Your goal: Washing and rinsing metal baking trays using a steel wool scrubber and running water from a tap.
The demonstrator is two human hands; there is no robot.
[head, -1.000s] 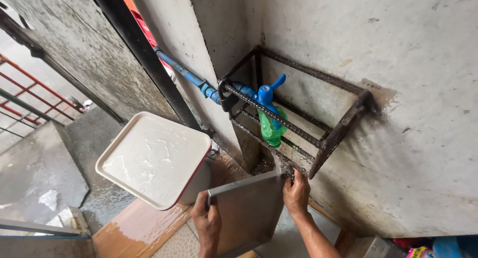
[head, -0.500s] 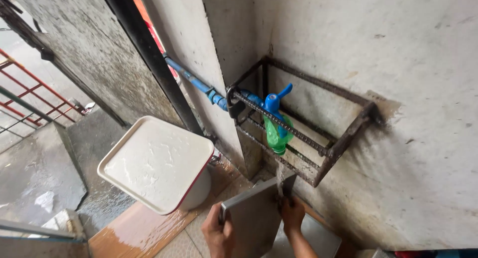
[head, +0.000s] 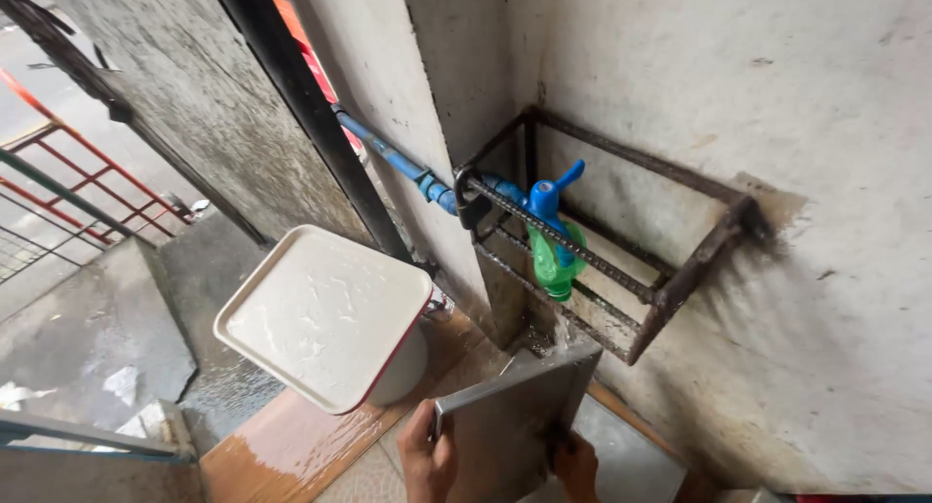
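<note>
Far left, approx 9 o'clock in view: red metal railing point(head: 92, 187) beyond a wet concrete landing point(head: 87, 318), w/ a grey rail point(head: 87, 435) at 8 o'clock. A black post point(head: 311, 124) runs diagonally from top centre down to behind the white square tub point(head: 325, 314), which sits at approx 7 o'clock of centre, its red-edged lid wet, on a wet orange-brown floor strip point(head: 282, 440). Just right of the tub, at 6 o'clock, left hand point(head: 427, 459) grips the left edge of a grey flat panel point(head: 510, 416); fingers wrapped round the edge, thumb on the face. Panel is tilted, top edge rising toward 1 o'clock, its upper right corner just beside the bottom of the rusty wall rack point(head: 621, 241). Right hand point(head: 575, 464) holds the panel's lower right edge, fingers curled on it; only part of the hand shows at frame bottom. Above, a blue pipe point(head: 388, 153) comes down from 11 o'clock to a blue tap point(head: 544, 200) inside the rack, w/ a green spray bottle point(head: 556, 265) hanging just under the tap, betw. the rack bars. Rack is fixed to a stained whitish wall point(head: 777, 105) filling the right side, dark smears below the rack at 4 o'clock.
</note>
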